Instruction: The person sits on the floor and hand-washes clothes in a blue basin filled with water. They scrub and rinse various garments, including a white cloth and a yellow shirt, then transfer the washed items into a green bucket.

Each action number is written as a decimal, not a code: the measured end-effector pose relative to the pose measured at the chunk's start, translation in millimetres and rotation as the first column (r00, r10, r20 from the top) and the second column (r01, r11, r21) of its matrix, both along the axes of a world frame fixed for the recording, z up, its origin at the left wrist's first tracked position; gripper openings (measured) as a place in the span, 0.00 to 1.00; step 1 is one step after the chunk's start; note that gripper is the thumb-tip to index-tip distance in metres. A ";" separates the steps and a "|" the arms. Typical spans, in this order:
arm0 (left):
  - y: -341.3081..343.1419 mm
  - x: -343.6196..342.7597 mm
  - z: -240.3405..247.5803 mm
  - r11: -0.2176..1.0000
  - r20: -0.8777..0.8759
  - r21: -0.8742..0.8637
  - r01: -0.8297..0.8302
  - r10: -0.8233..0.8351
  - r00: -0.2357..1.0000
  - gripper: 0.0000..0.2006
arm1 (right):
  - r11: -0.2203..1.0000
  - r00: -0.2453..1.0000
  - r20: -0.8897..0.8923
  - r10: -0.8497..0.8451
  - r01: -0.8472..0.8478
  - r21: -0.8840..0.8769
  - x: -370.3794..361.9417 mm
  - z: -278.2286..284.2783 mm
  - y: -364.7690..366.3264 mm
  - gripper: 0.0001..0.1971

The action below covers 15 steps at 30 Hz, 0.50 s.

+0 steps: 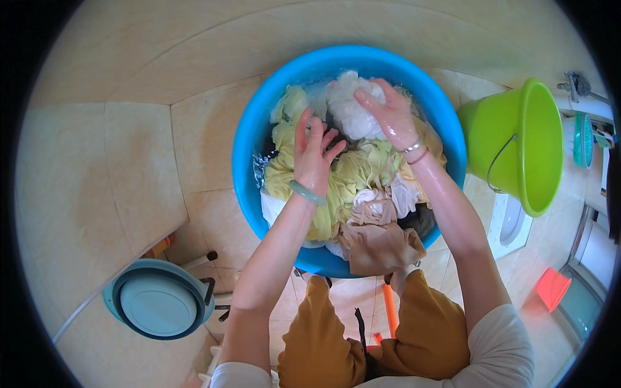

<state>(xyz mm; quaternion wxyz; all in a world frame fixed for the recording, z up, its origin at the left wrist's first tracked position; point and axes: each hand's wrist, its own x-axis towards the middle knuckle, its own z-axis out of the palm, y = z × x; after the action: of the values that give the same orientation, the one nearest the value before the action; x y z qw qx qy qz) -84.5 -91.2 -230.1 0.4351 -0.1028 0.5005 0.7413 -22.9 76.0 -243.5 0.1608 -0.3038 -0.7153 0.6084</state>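
Left hand (pixel 315 155) spread flat, fingers splayed and pointing away, palm pressed down onto pale yellow cloth (pixel 336 184), gripping nothing; pale green bangle (pixel 306 193) round the wrist, bare forearm running straight back toward the lower edge. Right hand (pixel 387 114) wet and glistening, fingers curved over a bunched white cloth (pixel 351 107), clutching it at the far side of the pile; thin bracelets (pixel 414 150) at the wrist, forearm slanting down to a rolled white sleeve (pixel 501 349). Both hands inside a round blue plastic basin (pixel 249 139), smooth-walled and glossy, packed with soaked laundry: crumpled yellow fabric across the middle, more white pieces low on the left and centre, a limp beige garment (pixel 378 242) draped over the near rim, something dark tucked at the right. A little water showing along the left inner wall. Below the basin, mustard-coloured trousers (pixel 323 336) over bent knees, with an orange rod (pixel 390 309) between them. To the right, a lime-green plastic bucket (pixel 517 139) with a thin wire handle, standing just beside the basin. Lower left, a round grey-blue collapsible tub (pixel 158 302). Lower right, a small orange-red object (pixel 552 288), too blurred to identify. All around, large glossy beige tiles (pixel 129 161) with pale joints.
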 end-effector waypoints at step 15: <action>23.9 -4.4 28.9 0.892 0.096 0.448 0.055 -0.110 0.989 0.30 | 0.663 0.967 0.032 0.253 -0.197 0.722 47.4 110.6 -112.4 0.30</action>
<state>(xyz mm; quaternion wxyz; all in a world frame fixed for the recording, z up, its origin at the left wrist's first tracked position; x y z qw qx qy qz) -88.9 -67.3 -201.3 0.5072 -0.0234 0.2952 0.8093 24.5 -36.4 -132.8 0.2156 -0.1042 -0.9218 0.3050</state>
